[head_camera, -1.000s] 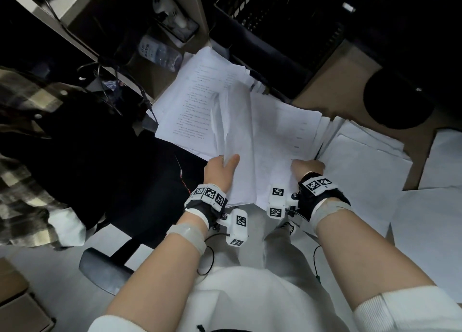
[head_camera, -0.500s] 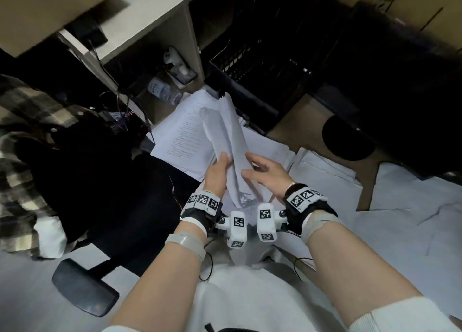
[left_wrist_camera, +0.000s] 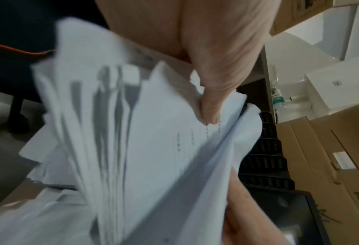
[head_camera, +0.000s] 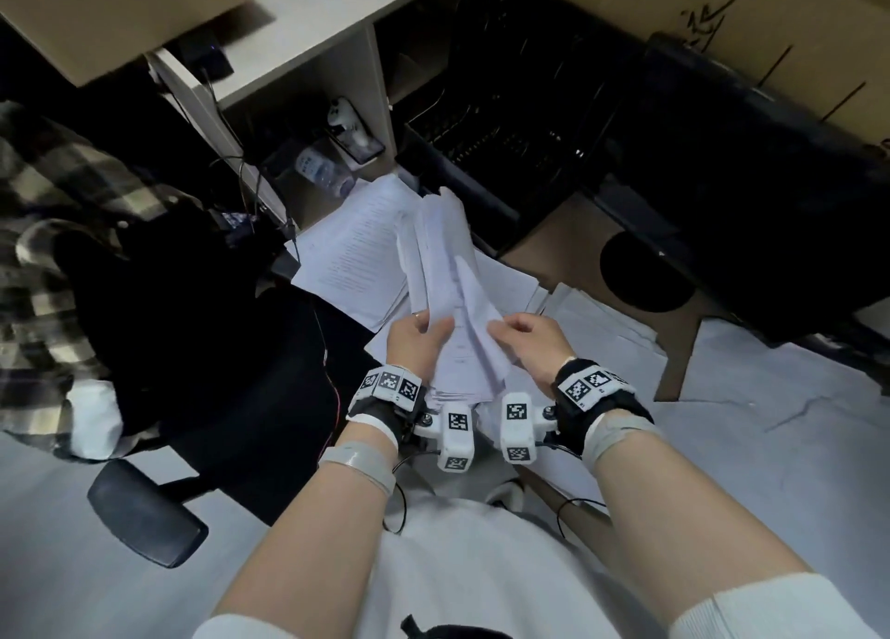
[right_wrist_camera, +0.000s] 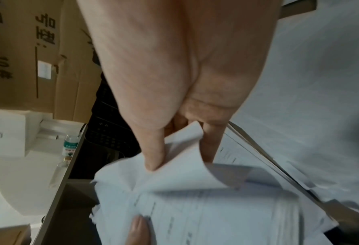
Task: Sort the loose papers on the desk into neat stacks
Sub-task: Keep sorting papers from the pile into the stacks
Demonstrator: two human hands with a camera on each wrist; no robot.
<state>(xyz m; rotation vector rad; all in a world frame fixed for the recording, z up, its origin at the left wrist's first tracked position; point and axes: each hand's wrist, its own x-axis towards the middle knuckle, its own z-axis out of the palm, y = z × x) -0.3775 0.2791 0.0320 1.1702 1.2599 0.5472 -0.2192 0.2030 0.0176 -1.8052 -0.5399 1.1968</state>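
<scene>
A thick bundle of white printed papers [head_camera: 445,272] stands upright and bent between both hands, above the sheets lying below. My left hand [head_camera: 416,332] grips its left side, thumb pressed on the top sheet [left_wrist_camera: 174,140]. My right hand [head_camera: 522,335] pinches the right edge of the bundle [right_wrist_camera: 174,165] between thumb and fingers. More printed sheets [head_camera: 351,253] lie spread flat behind the bundle, and blank sheets [head_camera: 602,330] lie to the right.
A black office chair [head_camera: 202,330] with a plaid shirt [head_camera: 53,214] stands at left. A black crate [head_camera: 505,123] and a dark bin [head_camera: 645,272] sit beyond the papers. Cardboard boxes [head_camera: 751,17] stand at back right. A water bottle [head_camera: 322,169] lies under the shelf.
Both hands have lifted the bundle off the spread papers and brought it upright, closer to the body. The right hand moved from the flat sheets onto the bundle's right edge.
</scene>
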